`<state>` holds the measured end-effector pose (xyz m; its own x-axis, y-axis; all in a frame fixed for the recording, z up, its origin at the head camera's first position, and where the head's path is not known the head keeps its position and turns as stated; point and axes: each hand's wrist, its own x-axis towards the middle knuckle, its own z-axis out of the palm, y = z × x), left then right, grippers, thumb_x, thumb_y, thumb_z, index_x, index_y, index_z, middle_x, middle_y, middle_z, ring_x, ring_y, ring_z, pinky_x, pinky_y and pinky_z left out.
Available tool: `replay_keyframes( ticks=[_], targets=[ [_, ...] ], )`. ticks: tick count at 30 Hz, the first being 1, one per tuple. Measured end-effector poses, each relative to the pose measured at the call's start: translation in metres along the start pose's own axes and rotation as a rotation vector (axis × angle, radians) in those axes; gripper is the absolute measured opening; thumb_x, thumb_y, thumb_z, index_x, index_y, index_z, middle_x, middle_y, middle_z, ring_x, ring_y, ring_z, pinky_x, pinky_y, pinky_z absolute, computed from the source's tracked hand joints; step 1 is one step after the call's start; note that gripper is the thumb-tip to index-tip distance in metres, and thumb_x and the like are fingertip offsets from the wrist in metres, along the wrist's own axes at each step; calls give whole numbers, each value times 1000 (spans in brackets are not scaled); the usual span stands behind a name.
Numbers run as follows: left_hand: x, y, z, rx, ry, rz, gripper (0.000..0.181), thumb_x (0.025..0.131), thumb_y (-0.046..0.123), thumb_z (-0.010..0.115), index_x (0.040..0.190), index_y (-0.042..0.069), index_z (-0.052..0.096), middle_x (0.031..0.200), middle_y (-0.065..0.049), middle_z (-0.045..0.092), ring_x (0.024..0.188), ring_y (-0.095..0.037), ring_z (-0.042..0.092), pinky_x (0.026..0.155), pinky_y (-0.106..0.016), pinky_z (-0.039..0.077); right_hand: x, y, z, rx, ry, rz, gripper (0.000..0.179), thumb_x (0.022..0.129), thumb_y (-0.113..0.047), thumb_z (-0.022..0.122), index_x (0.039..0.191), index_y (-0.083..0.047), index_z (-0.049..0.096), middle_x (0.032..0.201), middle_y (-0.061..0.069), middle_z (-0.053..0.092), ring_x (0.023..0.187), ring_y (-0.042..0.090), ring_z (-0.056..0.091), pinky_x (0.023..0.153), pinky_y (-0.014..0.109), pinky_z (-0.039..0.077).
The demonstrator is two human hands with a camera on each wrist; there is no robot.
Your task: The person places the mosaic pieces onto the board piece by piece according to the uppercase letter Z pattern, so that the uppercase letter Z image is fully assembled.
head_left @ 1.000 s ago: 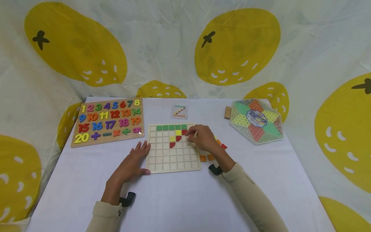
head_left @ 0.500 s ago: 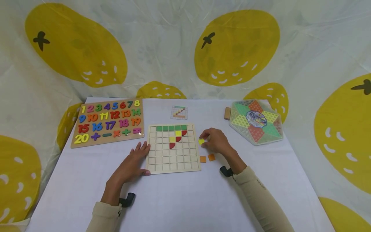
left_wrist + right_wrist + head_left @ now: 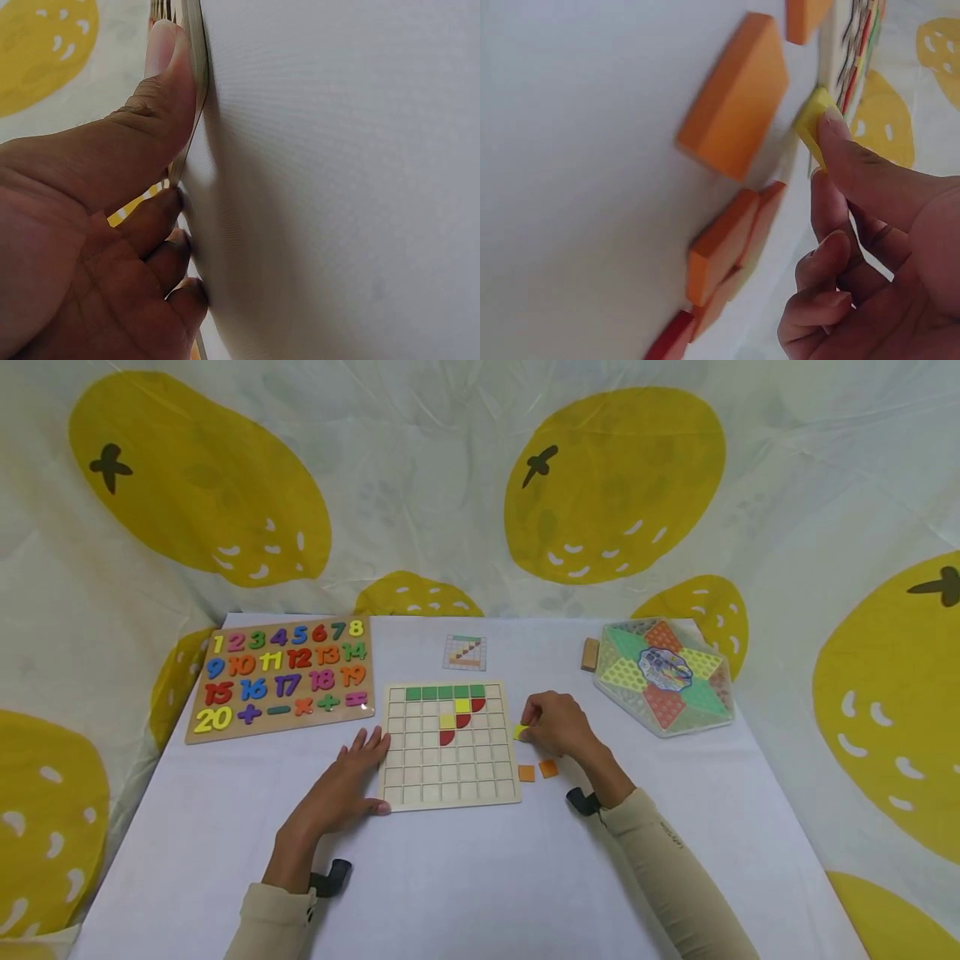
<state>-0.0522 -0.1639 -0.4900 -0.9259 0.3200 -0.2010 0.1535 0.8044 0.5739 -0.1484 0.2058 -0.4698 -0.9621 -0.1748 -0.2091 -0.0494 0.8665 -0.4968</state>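
Observation:
A wooden grid board (image 3: 486, 767) lies mid-table. It bears a row of green square tiles (image 3: 446, 692) near the top, two yellow squares (image 3: 462, 705) and three red quarter-round tiles (image 3: 477, 704) stepping down diagonally. My left hand (image 3: 341, 789) rests at the board's left edge, fingers spread and thumb (image 3: 166, 60) at the lower left corner. To the right of the board, my right hand (image 3: 558, 727) pinches a yellow tile (image 3: 810, 126) between thumb and fingers, low over the table. Two orange tiles (image 3: 527, 773) lie just below it; more sit behind the hand, hidden in the head view.
A pattern card (image 3: 465, 652) lies beyond the board. At the left is a number puzzle board (image 3: 281, 718); at the right, a hexagonal Chinese checkers box (image 3: 663, 668) with a small wooden block (image 3: 590, 655) beside it. A red tile (image 3: 671, 337) shows near the orange ones.
My right hand has left the red tile at the board's upper right and moved right to the loose tiles, where it now pinches a yellow one. The left hand has stayed put.

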Motion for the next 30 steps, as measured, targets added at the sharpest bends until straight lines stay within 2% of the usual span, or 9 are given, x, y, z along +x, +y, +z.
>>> replay_keyframes(
  ticks=[3, 6, 9, 13, 20, 26, 30],
  targets=[
    [-1, 0, 0, -1, 2, 1, 116, 73, 20, 97, 167, 7, 29, 177, -14, 18, 166, -43, 8, 133, -64, 14, -1, -1, -3, 38, 3, -26, 17, 88, -8, 85, 89, -18, 71, 84, 2, 65, 79, 21, 58, 64, 31, 46],
    [-1, 0, -1, 1, 4, 2, 116, 73, 20, 97, 167, 7, 29, 177, -14, 18, 166, -42, 8, 133, -63, 14, -3, -3, -6, 74, 2, -54, 15, 92, -7, 81, 95, -20, 74, 84, 2, 64, 74, 21, 57, 57, 29, 44],
    [-1, -1, -1, 1, 5, 3, 116, 74, 20, 97, 167, 8, 29, 177, -13, 18, 166, -42, 8, 133, -64, 14, -5, -8, -9, 99, 3, -87, 16, 94, -8, 80, 103, -22, 77, 86, 2, 65, 73, 21, 55, 57, 28, 44],
    [-1, -1, 0, 3, 2, 2, 116, 74, 21, 97, 167, 8, 29, 177, -13, 18, 167, -42, 8, 133, -63, 14, -6, -18, -8, 121, -3, -135, 16, 96, -8, 78, 106, -21, 77, 87, 2, 65, 76, 20, 54, 65, 29, 44],
    [0, -1, 1, -5, -1, -4, 116, 74, 22, 97, 168, 10, 29, 178, -13, 18, 167, -41, 8, 133, -64, 13, -5, -38, 7, 169, -16, -162, 16, 95, -14, 81, 104, -21, 71, 87, 0, 65, 75, 20, 54, 67, 30, 45],
    [0, -2, 1, -12, 3, -3, 117, 74, 21, 97, 168, 10, 29, 178, -13, 18, 167, -41, 8, 133, -63, 13, -2, -60, 23, 177, -36, -152, 16, 94, -18, 83, 101, -20, 70, 86, -1, 65, 80, 20, 58, 68, 30, 46],
    [0, 0, 1, -6, 4, -8, 117, 74, 21, 97, 168, 10, 29, 178, -13, 18, 167, -42, 8, 133, -64, 13, 2, -73, 35, 169, -49, -196, 16, 92, -19, 85, 96, -20, 70, 82, -3, 66, 77, 17, 60, 66, 29, 45]
  ],
)
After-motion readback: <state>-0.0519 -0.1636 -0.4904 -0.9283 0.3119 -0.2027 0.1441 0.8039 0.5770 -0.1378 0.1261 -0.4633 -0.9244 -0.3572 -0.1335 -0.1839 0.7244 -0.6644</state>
